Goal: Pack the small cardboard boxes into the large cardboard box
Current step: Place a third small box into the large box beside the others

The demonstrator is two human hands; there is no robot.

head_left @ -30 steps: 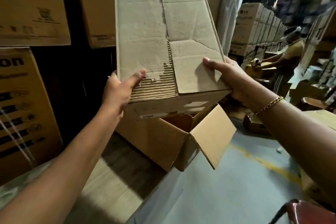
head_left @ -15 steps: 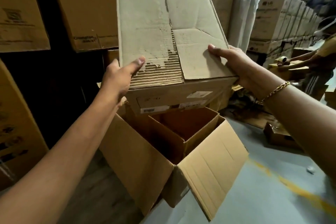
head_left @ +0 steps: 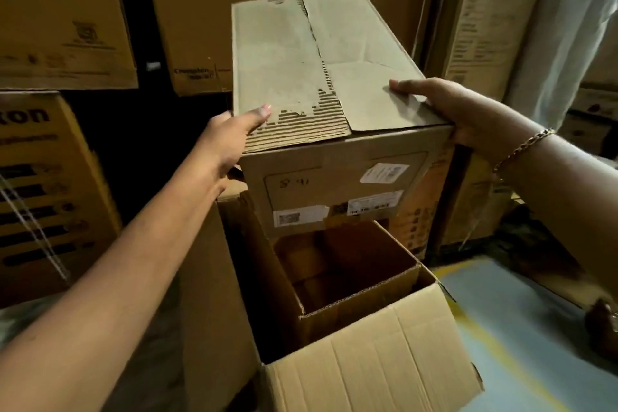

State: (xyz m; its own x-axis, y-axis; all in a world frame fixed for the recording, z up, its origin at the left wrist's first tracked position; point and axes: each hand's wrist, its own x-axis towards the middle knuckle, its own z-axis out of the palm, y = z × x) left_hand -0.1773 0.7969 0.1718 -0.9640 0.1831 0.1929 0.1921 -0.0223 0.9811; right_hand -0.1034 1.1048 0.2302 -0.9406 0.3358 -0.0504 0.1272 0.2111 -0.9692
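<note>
Small cardboard box point(head_left: 321, 77) has come lower and squarer over the large cardboard box point(head_left: 361, 296) than half a second ago.

It is held in the air just above the large box's far rim, not yet inside. The left hand point(head_left: 230, 137) clasps its left side with the thumb laid on the torn top near the front-left corner. The right hand point(head_left: 444, 110) clasps the right side, thumb on the top flap. By my reading this box is mid-placement. Dim shapes low inside the large box may be boxes already packed, but it is too dark to tell. The opening looks only a little wider than the load, so it needs squaring to the rims. The near flap point(head_left: 368, 361) folds outward and is out of the way. Stacked cartons point(head_left: 60, 27) stand close at the left and behind, with bare floor point(head_left: 535, 328) to the right.
</note>
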